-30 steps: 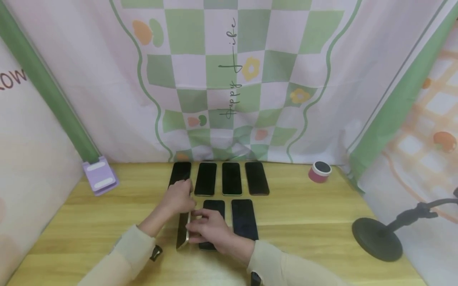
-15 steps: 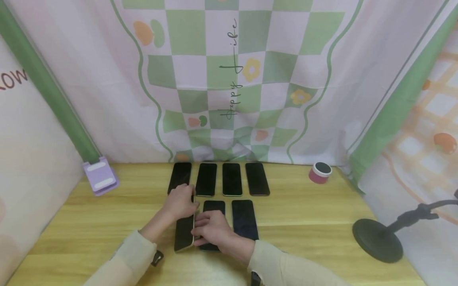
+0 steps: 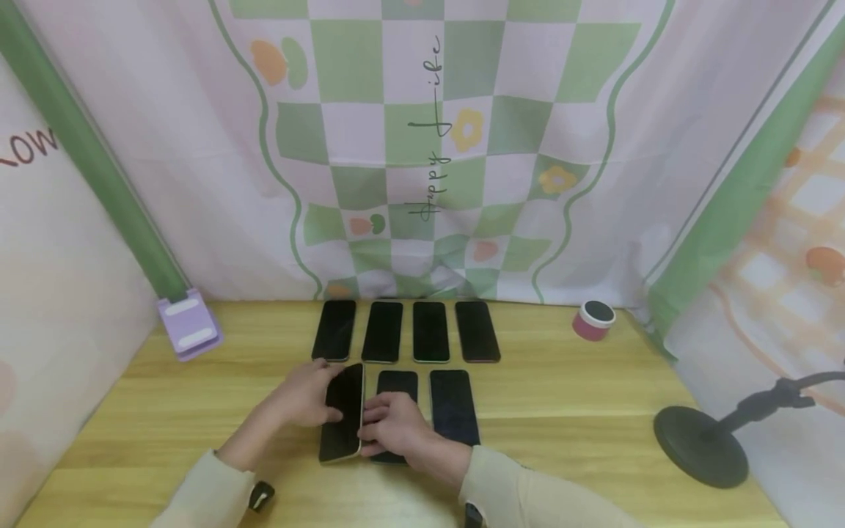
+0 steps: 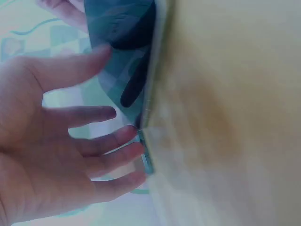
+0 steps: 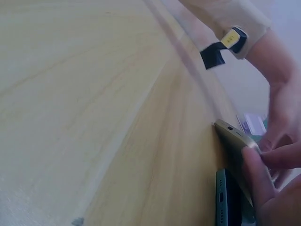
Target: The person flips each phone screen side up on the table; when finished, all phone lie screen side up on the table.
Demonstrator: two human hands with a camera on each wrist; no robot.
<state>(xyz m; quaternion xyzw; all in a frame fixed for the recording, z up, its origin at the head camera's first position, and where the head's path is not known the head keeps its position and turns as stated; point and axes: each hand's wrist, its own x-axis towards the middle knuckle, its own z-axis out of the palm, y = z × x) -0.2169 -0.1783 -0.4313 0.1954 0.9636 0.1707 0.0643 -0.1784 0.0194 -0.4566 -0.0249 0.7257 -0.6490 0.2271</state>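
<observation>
A gold-edged phone [image 3: 345,418] with a dark screen is at the left of the front row. Its right edge is lifted off the table. My right hand [image 3: 399,429] pinches that raised edge, thumb and finger on its side in the right wrist view. At the phone's left side is my left hand [image 3: 300,396], its thumb over the screen. The left wrist view shows the fingers of the left hand [image 4: 51,132] loosely spread beside the tilted phone. Partly hidden under my right hand lies another phone [image 3: 398,383]. A third phone [image 3: 453,407] lies right of it.
Several dark phones [image 3: 383,331] form a back row near the patterned curtain [image 3: 455,176]. A purple stand [image 3: 190,326] is at the left, a pink jar [image 3: 594,320] at the back right. A black round-based stand [image 3: 701,447] stands on the wooden table [image 3: 561,433] at right.
My left hand has moved from the phone's top end to its left side, uncovering most of the screen. The phone has tipped closer to flat while my right hand keeps its right edge.
</observation>
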